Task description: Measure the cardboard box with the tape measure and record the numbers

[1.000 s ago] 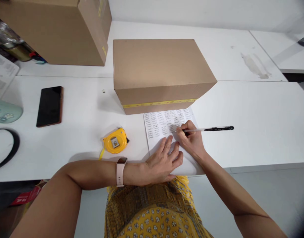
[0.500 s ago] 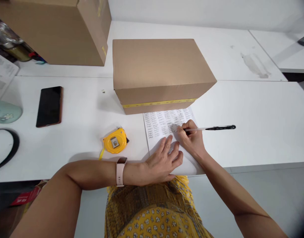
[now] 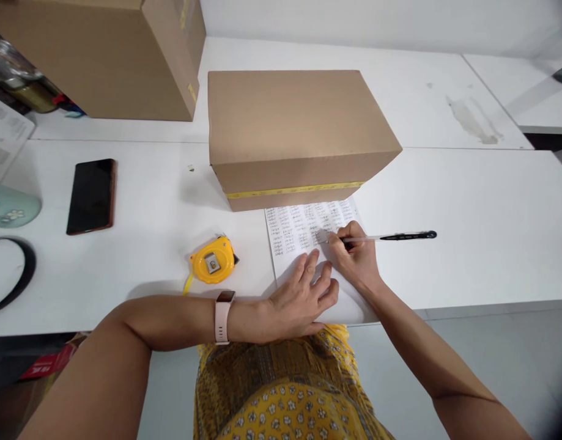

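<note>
A white sheet of paper (image 3: 292,229) covered in small handwritten rows lies on the white table (image 3: 468,244), its far edge against a brown cardboard box (image 3: 294,131) with a yellow tape band. My right hand (image 3: 356,256) is closed on a black pen (image 3: 400,236), tip down on the sheet. My left hand (image 3: 303,299) lies flat on the paper's near part, fingers stretched out, a pale watch on its wrist.
A yellow tape measure (image 3: 213,261) sits left of the sheet. Farther left lie a black phone (image 3: 92,195), a black curved band (image 3: 21,275) and a pale green object (image 3: 8,208). A larger cardboard box (image 3: 115,55) stands at the back left.
The pen's tail has shifted slightly right and up as my right hand writes. My left hand stays put.
</note>
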{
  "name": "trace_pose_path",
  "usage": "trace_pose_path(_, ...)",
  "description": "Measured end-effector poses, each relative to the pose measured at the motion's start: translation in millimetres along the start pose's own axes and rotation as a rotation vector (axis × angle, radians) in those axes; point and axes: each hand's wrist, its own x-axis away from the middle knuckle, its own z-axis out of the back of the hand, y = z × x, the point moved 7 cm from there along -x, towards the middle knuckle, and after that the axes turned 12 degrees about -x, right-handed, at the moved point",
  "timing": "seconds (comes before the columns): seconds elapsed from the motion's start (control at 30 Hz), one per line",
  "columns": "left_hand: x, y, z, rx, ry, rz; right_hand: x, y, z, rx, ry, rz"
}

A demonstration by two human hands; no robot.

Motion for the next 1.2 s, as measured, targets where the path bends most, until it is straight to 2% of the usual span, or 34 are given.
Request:
trace_pose_path(0.13, 0, 0, 1.2, 0.005, 0.018, -0.003, -7, 0, 28, 0.024, 0.208, 0.079)
trace_pose_path(0.23, 0, 0, 1.8, -0.004, 0.031, -0.007, -15, 3, 54, 0.167, 0.339, 0.119)
trace_pose_path(0.33, -1, -1, -0.2, -0.016, 0.02, -0.021, -21, 9, 71, 0.416, 0.341, 0.132)
trace_pose_path(0.47, 0, 1, -3.8, -0.023, 0.011, -0.033, -23, 25, 76, 0.659, 0.251, 0.062)
trace_pose_path(0.63, 1, 1, -1.7, 0.012, -0.023, -0.02, -24, 31, 78, 0.762, 0.283, 0.036)
trace_pose_path(0.73, 9, -13, 10.5, 0.095, -0.01, 0.038, -25, 30, 80, 0.769, 0.33, 0.004)
trace_pose_path(0.8, 24, -36, 23.5, 0.102, 0.062, 0.173, -25, 28, 81, 0.751, 0.363, -0.014)
trace_pose_path(0.9, 69, -86, 36.6, 0.041, 0.171, 0.558, -23, 25, 81, 0.708, 0.394, -0.025)
trace_pose_path(1.0, 124, -124, 25.5, 0.067, 0.122, 0.926, -24, 24, 79, 0.68, 0.381, -0.048)
trace_pose_path(1.1, 153, -135, 2.4, 0.228, 0.048, 1.085, -29, 25, 78, 0.653, 0.364, -0.081)
trace_pose_path(1.2, 157, -129, -0.2, 0.296, 0.127, 1.166, -27, 11, 78, 0.564, 0.422, -0.011)
